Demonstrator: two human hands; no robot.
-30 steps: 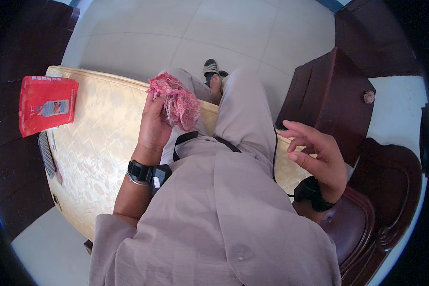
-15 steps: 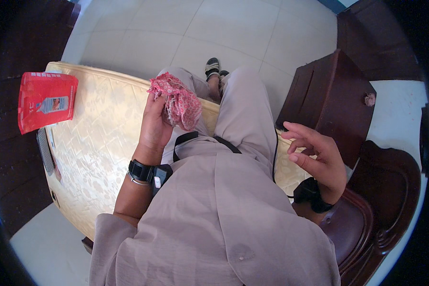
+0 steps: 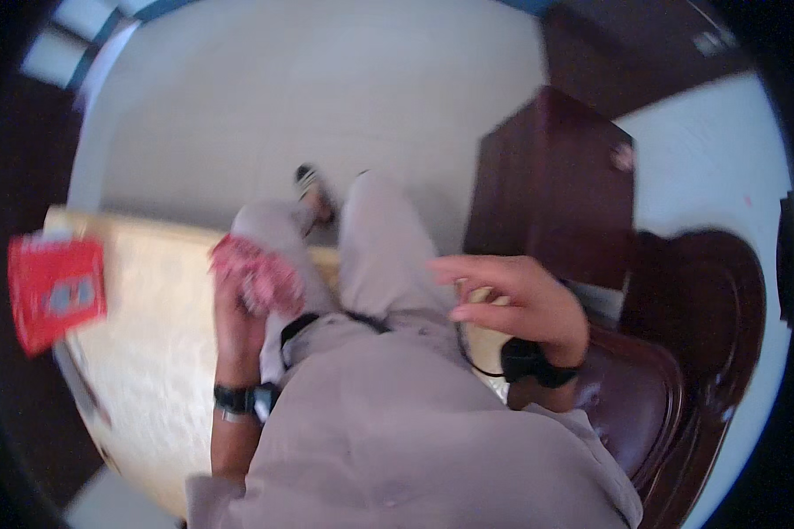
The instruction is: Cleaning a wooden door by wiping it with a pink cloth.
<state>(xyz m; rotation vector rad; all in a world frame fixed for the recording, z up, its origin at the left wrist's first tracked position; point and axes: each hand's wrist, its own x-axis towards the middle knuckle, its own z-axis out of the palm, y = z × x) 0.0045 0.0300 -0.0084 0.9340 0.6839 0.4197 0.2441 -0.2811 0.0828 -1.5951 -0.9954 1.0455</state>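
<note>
A crumpled pink-red patterned cloth (image 3: pixel 263 280) is bunched up in my left hand (image 3: pixel 234 322), above my left thigh. My fingers are closed round its near side and partly covered by it. My right hand (image 3: pixel 525 295) hovers to the right of my lap, holding nothing. Its thumb and fingers are apart, with the fingertips pointing left. Both wrists carry dark straps. The picture is smeared by motion, so the cloth's print is hard to make out.
I sit on a cream mattress (image 3: pixel 150 361). A red pouch (image 3: pixel 57 295) stands at its far left corner. A dark wooden cabinet (image 3: pixel 551 189) rises ahead on the right, and a carved dark headboard (image 3: pixel 706 309) curves beside my right arm. Pale floor (image 3: pixel 326 97) lies beyond my feet.
The whole view has swung, so the mattress, pouch and cabinet appear shifted left. My left hand still grips the cloth. My right hand has come further in over my lap, fingers straighter.
</note>
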